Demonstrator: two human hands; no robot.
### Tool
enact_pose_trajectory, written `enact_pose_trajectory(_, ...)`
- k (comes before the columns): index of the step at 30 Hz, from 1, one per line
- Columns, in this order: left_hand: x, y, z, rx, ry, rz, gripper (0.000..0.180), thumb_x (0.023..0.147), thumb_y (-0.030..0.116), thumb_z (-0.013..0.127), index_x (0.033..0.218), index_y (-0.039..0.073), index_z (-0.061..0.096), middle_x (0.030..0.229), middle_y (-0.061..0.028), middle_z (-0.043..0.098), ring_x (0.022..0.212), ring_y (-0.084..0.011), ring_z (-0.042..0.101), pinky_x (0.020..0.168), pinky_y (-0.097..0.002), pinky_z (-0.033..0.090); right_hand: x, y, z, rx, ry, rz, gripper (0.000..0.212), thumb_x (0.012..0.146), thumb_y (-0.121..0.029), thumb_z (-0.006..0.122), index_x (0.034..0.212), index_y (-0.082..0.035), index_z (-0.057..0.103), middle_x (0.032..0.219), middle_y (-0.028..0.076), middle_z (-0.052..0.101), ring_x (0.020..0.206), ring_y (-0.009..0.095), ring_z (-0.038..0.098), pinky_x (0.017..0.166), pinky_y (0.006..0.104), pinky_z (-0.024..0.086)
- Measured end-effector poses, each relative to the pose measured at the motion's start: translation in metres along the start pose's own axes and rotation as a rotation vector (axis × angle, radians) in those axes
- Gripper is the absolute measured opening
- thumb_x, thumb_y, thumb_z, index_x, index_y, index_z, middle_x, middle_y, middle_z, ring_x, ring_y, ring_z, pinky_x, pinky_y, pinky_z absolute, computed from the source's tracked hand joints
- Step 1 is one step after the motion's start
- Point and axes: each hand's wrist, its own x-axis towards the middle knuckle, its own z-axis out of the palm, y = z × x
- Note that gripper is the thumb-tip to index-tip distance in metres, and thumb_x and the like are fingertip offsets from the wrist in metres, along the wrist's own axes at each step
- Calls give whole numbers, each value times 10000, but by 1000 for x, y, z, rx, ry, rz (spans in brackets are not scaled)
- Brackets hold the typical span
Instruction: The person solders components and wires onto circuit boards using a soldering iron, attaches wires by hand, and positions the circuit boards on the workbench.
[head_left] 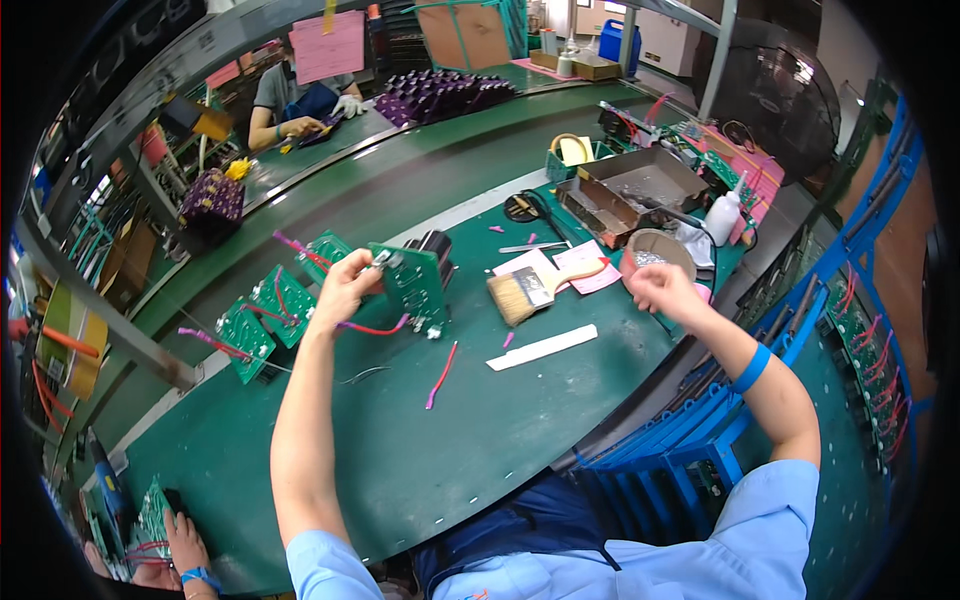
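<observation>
My left hand [350,287] pinches the edge of a green circuit board [412,290], tilted up on edge above the green table, with dark components on its far side. A red wire [375,328] with a purple end hangs beside it. At the right, my right hand [665,292] is closed, fingertips together at the near rim of a round tub [676,246] holding small shiny pieces. Whatever those fingers hold is too small to make out. Between the hands lie a paintbrush [522,296], a white strip [545,347] and a loose red wire [441,376].
Several wired circuit boards [243,340] lie left of my left hand. Metal trays [640,185], a white squeeze bottle [722,215] and a blue rack [660,450] stand at the right. A neighbour's hand [186,545] touches a board at lower left; another person [300,110] works across.
</observation>
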Motion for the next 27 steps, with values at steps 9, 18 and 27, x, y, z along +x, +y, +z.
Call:
enact_pose_trajectory(9,-12,-6,-9,53,-89,-74,86,837,148,515,867,68,526,823,26,521,775,-74,511,714,-241,445,98,78,-78,983,539,128,605,705,-465,640,948,66,481,806,111,557,687,179,565,589,246,495)
enact_pose_trajectory(18,-21,4,-9,-23,-97,-257,184,817,182,564,965,78,530,951,12,552,897,-96,526,786,-237,419,142,118,-93,1229,665,48,446,780,-380,591,992,0,494,907,143,544,784,204,582,669,300,513)
enact_pose_trajectory(27,-91,18,-16,295,274,-366,220,775,172,574,934,19,572,951,-70,564,876,-148,542,747,-288,431,132,84,-94,587,996,-276,258,778,-308,611,837,-81,504,654,35,538,513,113,549,464,209,436)
